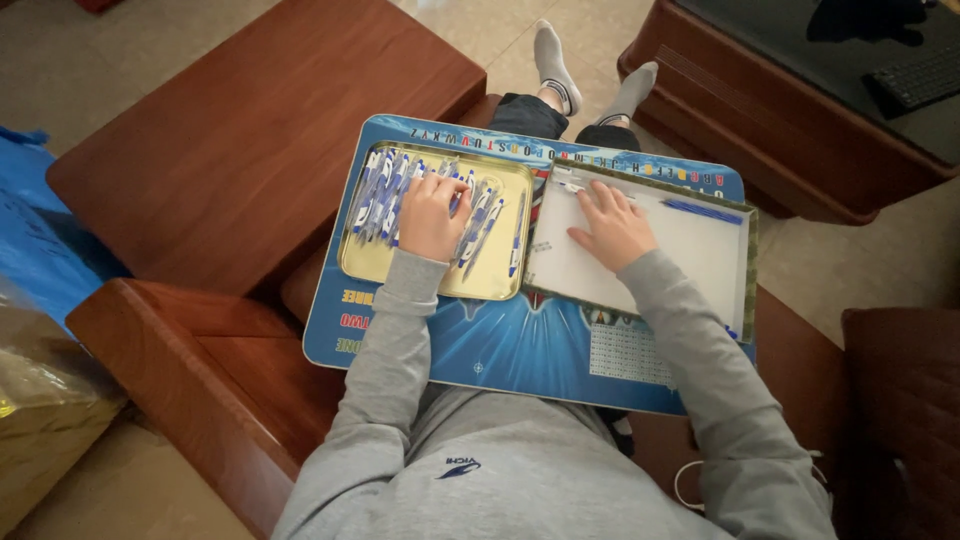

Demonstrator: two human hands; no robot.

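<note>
Sorting pens [478, 222] from tray [505, 285] to box [690, 250].
Left hand [432, 215] curls onto pens, grip unclear; right hand [615, 225] lies flat, holding nothing.

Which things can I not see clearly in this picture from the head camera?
- Head view: the left hand covers some of the blue and white pens in the gold tray; whether it grips one is hidden.
- The right hand hides part of the white box floor.
- The keyboard is dark and cut by the right edge.
- Print on the blue board is too small.
</note>
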